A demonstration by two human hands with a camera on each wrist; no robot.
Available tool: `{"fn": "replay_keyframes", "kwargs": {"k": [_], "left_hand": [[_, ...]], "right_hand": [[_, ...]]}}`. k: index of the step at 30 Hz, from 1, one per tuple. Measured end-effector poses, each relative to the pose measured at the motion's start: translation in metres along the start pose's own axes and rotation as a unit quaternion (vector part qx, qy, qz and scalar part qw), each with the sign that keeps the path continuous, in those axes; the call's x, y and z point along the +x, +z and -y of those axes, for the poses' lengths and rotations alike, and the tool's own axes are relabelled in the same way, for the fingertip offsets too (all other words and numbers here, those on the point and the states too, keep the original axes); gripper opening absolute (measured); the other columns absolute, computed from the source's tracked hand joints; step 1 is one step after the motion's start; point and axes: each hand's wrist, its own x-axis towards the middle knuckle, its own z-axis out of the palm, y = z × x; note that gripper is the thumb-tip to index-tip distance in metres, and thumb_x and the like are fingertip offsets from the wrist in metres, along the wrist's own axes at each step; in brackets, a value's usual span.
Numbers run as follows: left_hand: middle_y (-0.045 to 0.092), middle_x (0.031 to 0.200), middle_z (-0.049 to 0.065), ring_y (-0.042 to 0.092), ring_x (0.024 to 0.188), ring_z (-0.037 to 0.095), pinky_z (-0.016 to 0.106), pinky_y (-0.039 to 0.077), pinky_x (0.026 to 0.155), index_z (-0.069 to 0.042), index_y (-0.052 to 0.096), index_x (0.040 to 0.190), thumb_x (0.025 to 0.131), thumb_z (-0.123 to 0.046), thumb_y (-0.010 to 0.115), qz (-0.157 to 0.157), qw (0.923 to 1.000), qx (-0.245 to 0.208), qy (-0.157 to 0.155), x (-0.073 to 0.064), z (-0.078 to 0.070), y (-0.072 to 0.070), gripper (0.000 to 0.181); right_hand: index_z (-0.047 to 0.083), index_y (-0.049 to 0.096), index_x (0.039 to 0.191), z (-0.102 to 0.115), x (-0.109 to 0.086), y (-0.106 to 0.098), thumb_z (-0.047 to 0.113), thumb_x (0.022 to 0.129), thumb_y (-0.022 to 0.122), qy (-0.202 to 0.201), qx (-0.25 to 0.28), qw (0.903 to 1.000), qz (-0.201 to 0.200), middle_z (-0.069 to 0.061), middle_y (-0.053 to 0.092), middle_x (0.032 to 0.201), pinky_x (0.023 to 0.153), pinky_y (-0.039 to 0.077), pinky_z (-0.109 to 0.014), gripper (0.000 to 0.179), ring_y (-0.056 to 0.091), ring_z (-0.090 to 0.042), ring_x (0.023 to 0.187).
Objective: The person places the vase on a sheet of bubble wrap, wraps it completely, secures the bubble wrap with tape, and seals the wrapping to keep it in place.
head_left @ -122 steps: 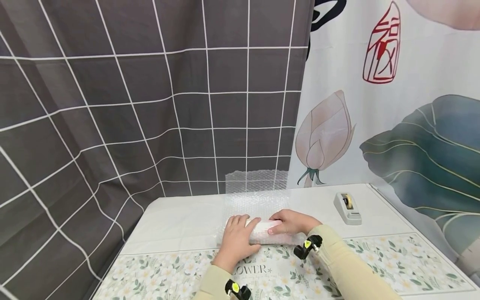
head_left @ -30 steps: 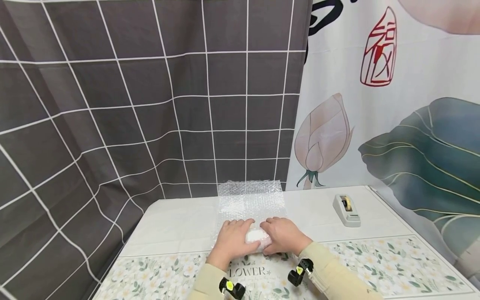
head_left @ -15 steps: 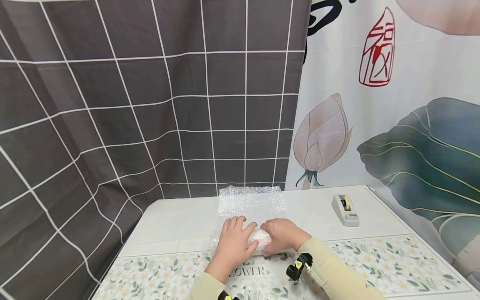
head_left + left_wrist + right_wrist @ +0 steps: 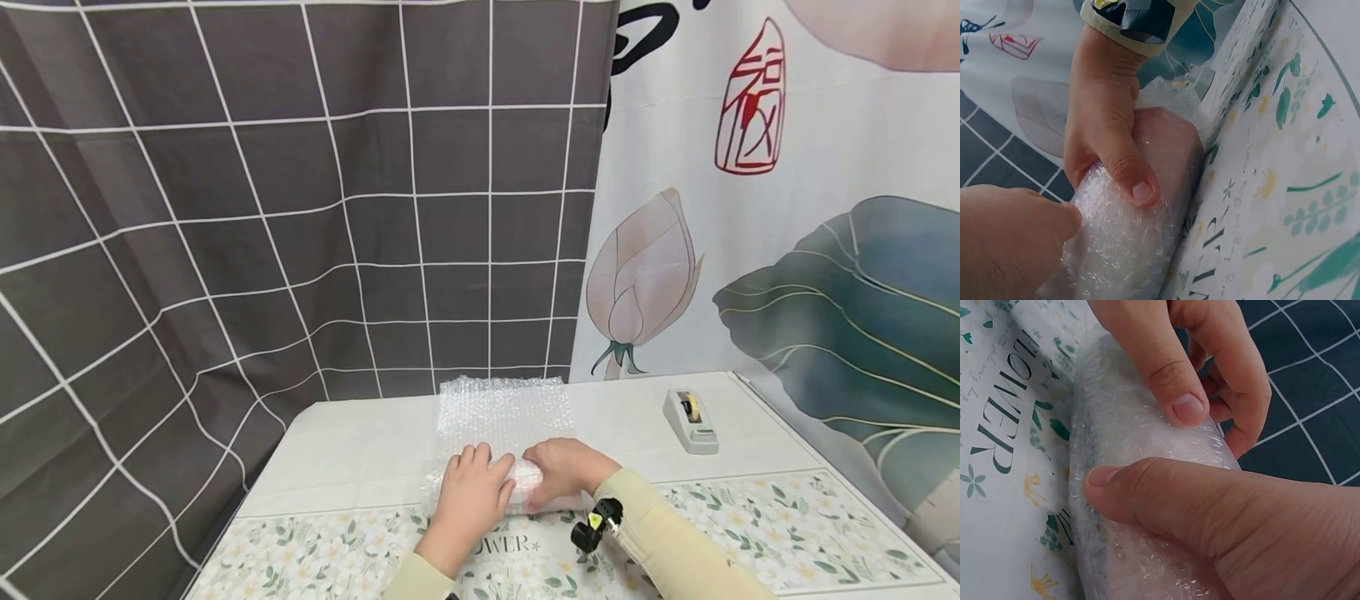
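Note:
A bundle rolled in bubble wrap [image 4: 525,479] lies across the near middle of the table, white and pinkish through the layers. My left hand [image 4: 467,500] holds its left part, thumb on the near side and fingers over the top. At its right end my right hand [image 4: 564,471] grips it, the thumb [image 4: 1141,487] pressed on the wrap. In the left wrist view, the pink end of the wrapped thing [image 4: 1166,140] shows beside my right thumb. What is inside is blurred by the plastic. The loose bubble wrap sheet [image 4: 502,412] stretches away behind the bundle.
A grey tape dispenser [image 4: 692,423] with yellowish tape stands at the table's back right. The table cover [image 4: 337,533] has a floral print and lettering near me. Behind hang a dark grid curtain [image 4: 450,225] and a white lotus-print curtain [image 4: 675,150].
Since the earliest frame, the sheet's far edge has come down and nearer, with less of it lying loose. My right hand has moved closer to the left. Lately my left hand has shifted slightly.

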Motion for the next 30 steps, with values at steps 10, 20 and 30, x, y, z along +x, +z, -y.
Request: {"fn": "replay_keyframes", "kwargs": {"k": [10,20,30], "left_hand": [[0.051,0.114,0.006,0.048,0.102,0.023,0.043,0.045,0.091,-0.033,0.053,0.143,0.077,-0.057,0.079,0.075,0.9971,0.007,-0.01,-0.005,0.0,-0.012,0.075],[0.054,0.113,0.003,0.049,0.098,0.024,0.045,0.044,0.09,-0.032,0.053,0.143,0.064,-0.033,0.091,0.061,0.9977,0.029,0.004,-0.004,0.0,-0.003,0.088],[0.056,0.115,0.001,0.051,0.1,0.024,0.05,0.042,0.093,-0.032,0.054,0.142,0.066,-0.026,0.088,0.046,0.9989,0.009,0.001,-0.001,0.004,0.009,0.082]], "right_hand": [[0.02,0.069,0.091,-0.001,0.001,0.001,0.044,0.06,0.087,0.017,0.003,0.9997,0.019,0.017,0.06,0.075,0.068,0.05,-0.029,0.043,0.054,-0.005,0.068],[0.019,0.068,0.091,0.0,0.001,0.0,0.045,0.059,0.086,0.03,0.015,0.9991,0.026,0.017,0.059,0.075,0.068,0.051,-0.03,0.045,0.054,-0.006,0.067],[0.015,0.069,0.106,-0.003,0.001,-0.001,0.048,0.059,0.086,0.009,0.0,0.9999,0.007,0.014,0.065,0.084,0.072,0.053,-0.033,0.059,0.059,-0.007,0.074]]}}
